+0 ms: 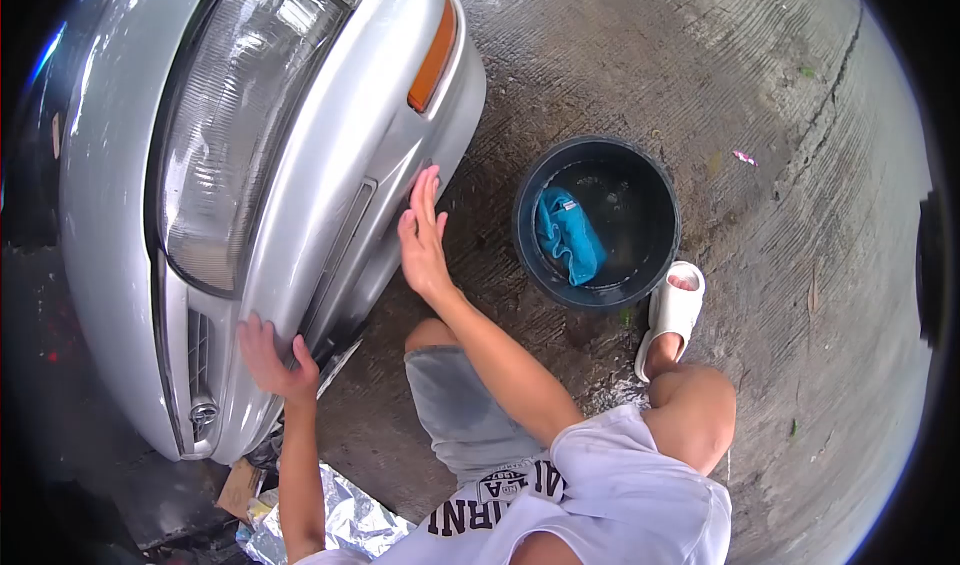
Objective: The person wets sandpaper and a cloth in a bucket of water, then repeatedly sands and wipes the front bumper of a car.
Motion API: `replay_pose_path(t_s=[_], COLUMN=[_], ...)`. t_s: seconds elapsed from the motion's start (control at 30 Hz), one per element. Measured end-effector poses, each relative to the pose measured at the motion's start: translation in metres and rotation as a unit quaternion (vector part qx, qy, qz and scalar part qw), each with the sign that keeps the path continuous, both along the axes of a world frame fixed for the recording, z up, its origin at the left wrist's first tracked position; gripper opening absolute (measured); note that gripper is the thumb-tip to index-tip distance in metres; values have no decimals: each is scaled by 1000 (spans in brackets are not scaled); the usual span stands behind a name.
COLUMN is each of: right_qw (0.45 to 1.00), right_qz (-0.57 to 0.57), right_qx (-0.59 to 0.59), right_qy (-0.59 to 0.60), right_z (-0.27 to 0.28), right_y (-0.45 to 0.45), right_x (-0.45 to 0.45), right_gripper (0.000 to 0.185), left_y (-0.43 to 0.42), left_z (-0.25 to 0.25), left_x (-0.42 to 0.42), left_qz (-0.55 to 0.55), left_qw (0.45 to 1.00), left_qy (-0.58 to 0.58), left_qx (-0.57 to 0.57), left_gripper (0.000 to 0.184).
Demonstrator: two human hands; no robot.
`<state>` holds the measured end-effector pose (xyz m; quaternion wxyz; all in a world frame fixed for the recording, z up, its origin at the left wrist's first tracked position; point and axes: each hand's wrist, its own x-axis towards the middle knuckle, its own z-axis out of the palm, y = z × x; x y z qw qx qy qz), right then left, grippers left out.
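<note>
My left hand [274,361] lies on the front bumper [330,155] of a silver car, below the headlight [245,115], fingers stretched out and thumb apart. Higher along the same bumper, my right hand [424,243] is at its lower outer edge with the fingers extended; whether it touches the paint I cannot tell. Neither hand holds anything. An orange side marker light [434,57] is set into the bumper above my right hand. To the right stands a dark round bucket [664,180] with water in it. A wet blue cloth [568,237] lies inside, against the bucket's left wall.
Rough concrete ground [760,305] surrounds the bucket. My foot in a white slipper [676,310] is close to the bucket's lower right rim. Crumpled silver foil [350,520] and a piece of cardboard [240,489] lie under the bumper at the lower left.
</note>
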<state>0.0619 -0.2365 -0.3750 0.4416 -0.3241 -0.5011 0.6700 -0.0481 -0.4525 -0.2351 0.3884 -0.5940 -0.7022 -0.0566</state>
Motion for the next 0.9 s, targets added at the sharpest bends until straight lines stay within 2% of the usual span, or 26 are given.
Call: replay_pose_path(t_s=[0.07, 0.13, 0.17, 0.23, 0.3, 0.37, 0.43, 0.5, 0.57, 0.6, 0.67, 0.73, 0.77, 0.83, 0.9], right_qw=[999, 996, 997, 992, 988, 993, 987, 993, 989, 989, 995, 993, 989, 993, 997], right_qz=[-26, -79, -60, -87, -59, 8, -14, -67, -67, -79, -70, -40, -49, -58, -65], right_qx=[29, 26, 16, 44, 73, 60, 84, 41, 47, 38, 48, 40, 22, 14, 9], right_qy=[-36, -43, -48, -80, -125, -105, -134, -86, -122, -116, 61, 108, 139, 99, -44], right_z=[-11, -18, -16, -16, -23, -25, -30, -21, -16, -9, 4, 28, 23, 18, 13], right_y=[33, 104, 134, 122, 36, -30, 3, 70, 121, 119, 63, -5, -1, 49, 109], right_x=[4, 14, 23, 19, 8, 0, 1, 10, 18, 16, 8, 12, 6, 11, 17], right_gripper=[74, 68, 66, 66, 68, 70, 70, 69, 69, 69, 70, 71, 73, 73, 67], left_y=[-1, 2, -1, -1, -2, -6, -5, -3, -4, -3, -4, -7, -7, -7, -5], left_z=[1, -1, -1, -2, -8, -4, -5, -6, -5, -6, -9, -7, -6, -5, -10], left_x=[-1, 2, 2, -2, -4, -5, -7, -6, -6, -5, -7, -7, -7, -9, -9], left_qz=[-1, -8, -1, -12, -8, 5, -1, -8, -6, -5, -5, -1, -1, -3, -6], left_qw=[1000, 1000, 1000, 1000, 1000, 1000, 999, 1000, 1000, 1000, 1000, 1000, 1000, 1000, 1000], left_qy=[-2, 8, 2, 2, -13, -30, -31, -20, -21, -18, -21, -16, -18, -18, -22], left_qx=[-4, 0, -4, 0, 22, 5, 17, 16, 12, 14, 13, 3, -2, -11, 20], left_gripper=[42, 42, 42, 42, 41, 40, 40, 40, 40, 40, 42, 45, 45, 46, 41])
